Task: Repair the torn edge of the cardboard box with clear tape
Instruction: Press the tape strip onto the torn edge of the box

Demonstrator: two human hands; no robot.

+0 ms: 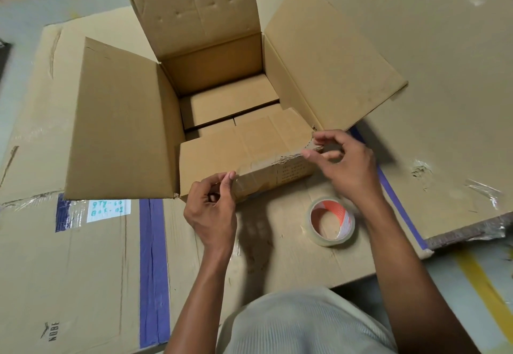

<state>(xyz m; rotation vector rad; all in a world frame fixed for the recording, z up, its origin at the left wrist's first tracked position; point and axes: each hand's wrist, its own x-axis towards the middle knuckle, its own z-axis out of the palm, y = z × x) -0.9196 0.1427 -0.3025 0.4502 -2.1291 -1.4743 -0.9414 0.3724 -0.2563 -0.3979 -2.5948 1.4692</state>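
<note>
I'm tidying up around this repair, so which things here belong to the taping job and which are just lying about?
In the job: cardboard box, its torn edge, clear tape strip, tape roll, left hand, right hand.
Lying about: flattened cardboard sheets, white label, blue tape stripe.

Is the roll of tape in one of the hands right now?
No, the roll of tape lies on the flat cardboard, while the left hand and right hand are at the box.

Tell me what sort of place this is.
Probably a warehouse packing floor: flattened brown cardboard sheets spread underneath, a handwritten white quantity label, and a yellow painted floor line.
</note>
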